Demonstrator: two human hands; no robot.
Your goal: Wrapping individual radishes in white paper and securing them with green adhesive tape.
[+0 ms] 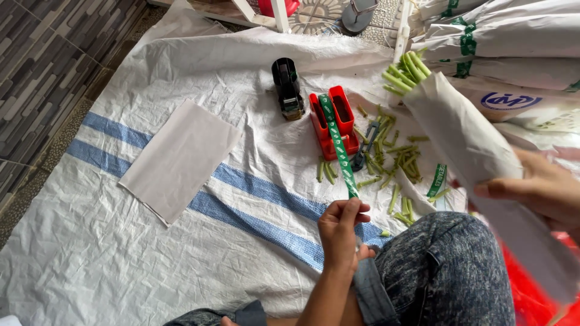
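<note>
Green tape strip [338,148] is pinched at its near end by the left hand [340,232], fingers closed on it. The strip is drawn taut from the red tape dispenser [332,124], which sits mid-sheet just beyond the hand. A paper-wrapped bundle [465,136] is gripped by the right hand [544,190], fingers closed round the wrap near its lower part. The green stalk ends [406,71] are seen sticking out of the bundle's far, upper end. The bundle is held tilted, above the sheet, to the right of the dispenser.

Surroundings:
- A white woven sheet [121,253] with two blue stripes is spread over the floor; everything is laid on it.
- One flat sheet of paper [181,158] is laid left of the dispenser, well apart from both hands.
- One black tape dispenser [287,87] is placed just beyond and left of the red one.
- Cut stalk pieces [396,154] are scattered right of the red dispenser, between it and the bundle; too many to count reliably.
- A dark cutting tool [364,148], possibly scissors, is half buried among the pieces.
- One short loose piece of green tape [437,180] is laid near the right hand.
- Wrapped bundles [513,42] are stacked at top right; at least three are visible.
- A denim-clad knee [441,271] is raised between the two hands, covering part of the sheet.
</note>
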